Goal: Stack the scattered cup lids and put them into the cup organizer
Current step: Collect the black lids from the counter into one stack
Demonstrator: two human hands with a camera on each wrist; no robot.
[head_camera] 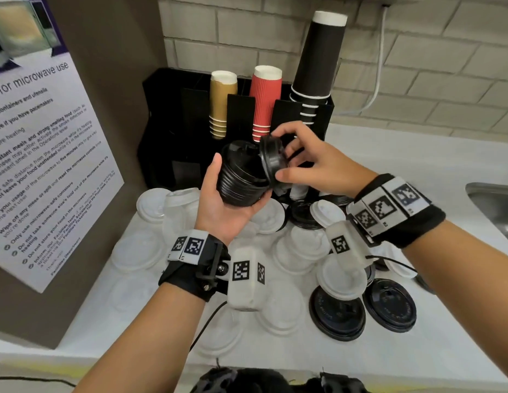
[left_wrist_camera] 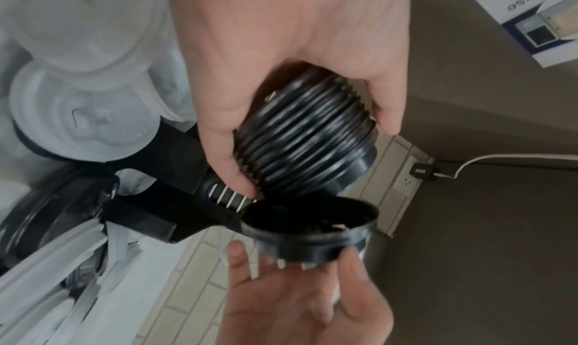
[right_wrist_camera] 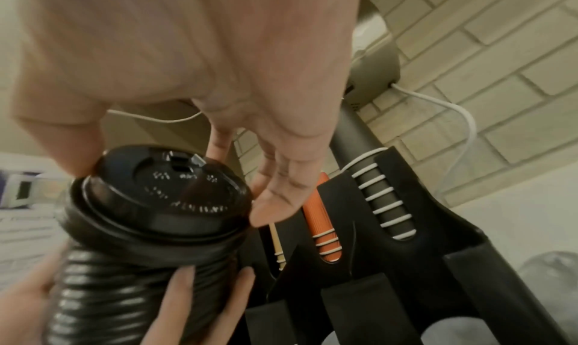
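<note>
**Black lid going onto held stack**

Stack of black lids point(head_camera: 241, 177) held in air in front of cup organizer point(head_camera: 167, 129), left hand point(head_camera: 221, 205) wrapped around it, thumb on one side, fingers curled on the other. Single black lid point(head_camera: 271, 160) tilted at stack top, touching it, pinched at rim by right hand point(head_camera: 318, 165) thumb and fingertips. Loose white lids point(head_camera: 150, 205) and black lids point(head_camera: 389, 304) scattered on white counter point(head_camera: 417, 350) below both hands. Organizer holds gold cups point(head_camera: 221, 103), red cups point(head_camera: 265, 100), black cups point(head_camera: 318, 58). Microwave poster point(head_camera: 34, 165) at left, sink point(head_camera: 496, 205) at right.
</note>
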